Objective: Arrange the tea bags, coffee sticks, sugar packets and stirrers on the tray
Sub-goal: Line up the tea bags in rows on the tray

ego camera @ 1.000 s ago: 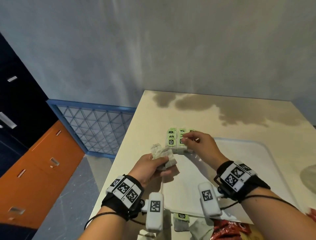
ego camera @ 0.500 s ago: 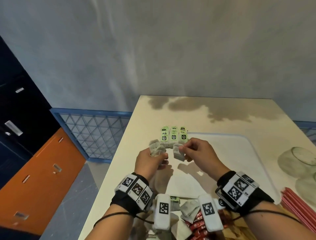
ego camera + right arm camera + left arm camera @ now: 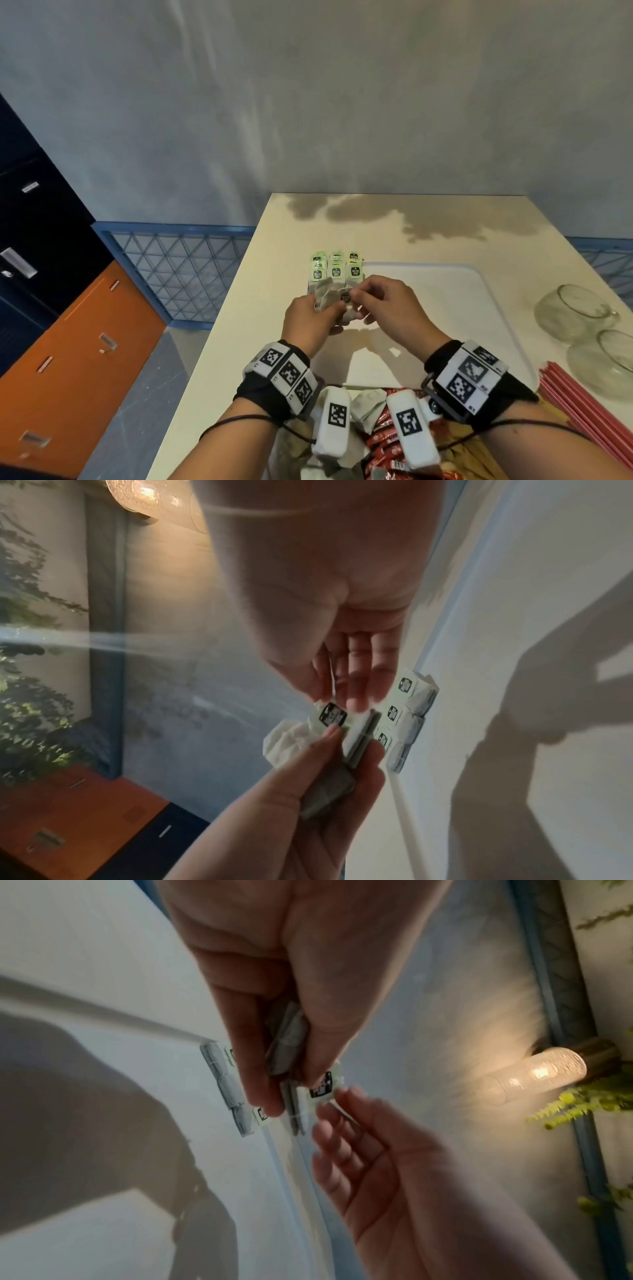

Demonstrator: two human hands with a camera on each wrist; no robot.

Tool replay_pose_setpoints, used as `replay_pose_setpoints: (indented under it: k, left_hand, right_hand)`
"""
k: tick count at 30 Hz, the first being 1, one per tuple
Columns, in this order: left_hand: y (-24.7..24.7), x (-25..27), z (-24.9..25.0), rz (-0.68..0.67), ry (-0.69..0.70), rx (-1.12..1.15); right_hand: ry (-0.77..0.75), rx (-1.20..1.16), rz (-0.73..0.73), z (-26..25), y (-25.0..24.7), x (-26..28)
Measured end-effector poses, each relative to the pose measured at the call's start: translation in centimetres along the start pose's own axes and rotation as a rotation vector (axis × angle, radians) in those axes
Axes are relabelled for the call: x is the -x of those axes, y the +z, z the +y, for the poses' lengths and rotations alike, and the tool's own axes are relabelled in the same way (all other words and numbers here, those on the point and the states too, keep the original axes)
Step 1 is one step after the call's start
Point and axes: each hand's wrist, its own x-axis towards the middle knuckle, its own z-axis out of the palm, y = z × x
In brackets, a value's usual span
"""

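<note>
- A bunch of tea bags [image 3: 327, 298] is gripped in the left hand [image 3: 308, 320], just short of the rows of tea bags [image 3: 336, 269] in the tray [image 3: 479, 308] corner.
- The right hand [image 3: 383, 305], back from those rows, is now pinching a tag [image 3: 345, 297] there; another placement seems imminent.

A: What stands around the table [image 3: 445, 226], please?

B: Behind the table there is a grey wall [image 3: 308, 102]. To the left of the table, low on the floor side, I see a blue metal grid panel [image 3: 185, 267].

A: And more to the left?

B: Left of the grid is an orange cabinet [image 3: 75, 359] with small handles, and above it a dark cabinet [image 3: 30, 219].

A: Is something on the table itself?

B: Yes, at its right edge two clear glass bowls [image 3: 579, 315] stand close to each other. A dark stain [image 3: 445, 219] spreads over the far part of the table top.

A: Any light?

B: A glowing wall lamp [image 3: 548, 1072] beside green leaves [image 3: 582, 1104].
</note>
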Motion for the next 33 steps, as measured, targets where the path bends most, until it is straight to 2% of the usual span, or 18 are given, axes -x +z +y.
replay_pose_setpoints:
  k: [2,6,9,12,15,18,21,27,33]
  left_hand:
    - [-0.2,-0.3,0.1,-0.037,-0.070,0.054]
    - [-0.5,-1.0,-0.1,-0.112,-0.141,0.095]
    - [-1.0,-1.6,-0.4,-0.084,-0.204,0.118]
    - [-1.9,-2.6,-1.1,-0.053,-0.328,0.217]
    - [-2.7,-3.6,-1.9,-0.062,-0.407,0.300]
    - [-3.3,-4.6,-2.4,-0.075,-0.432,0.337]
    - [-3.6,-5.1,-2.6,-0.085,-0.438,0.364]
    - [-3.6,-5.6,-3.1,-0.070,-0.392,0.322]
    - [-3.7,-4.7,-2.7,-0.151,-0.393,0.239]
  right_hand:
    - [-0.018,0.069,0.031,0.5,-0.6,-0.7]
    - [-0.022,0.140,-0.102,1.2,-0.5,-2.1]
    - [0.023,0.163,-0.140,2.3,-0.3,-3.0]
    - [0.106,0.242,-0.179,4.0,-0.5,-4.3]
    - [0.153,0.288,-0.111,5.6,-0.9,-6.1]
    - [0.161,0.231,-0.008,5.9,-1.0,-7.6]
    - [0.172,0.117,0.033,5.7,-0.7,-8.8]
    - [0.099,0.269,0.030,6.6,-0.1,-11.2]
    - [0.122,0.271,0.086,6.3,-0.2,-11.2]
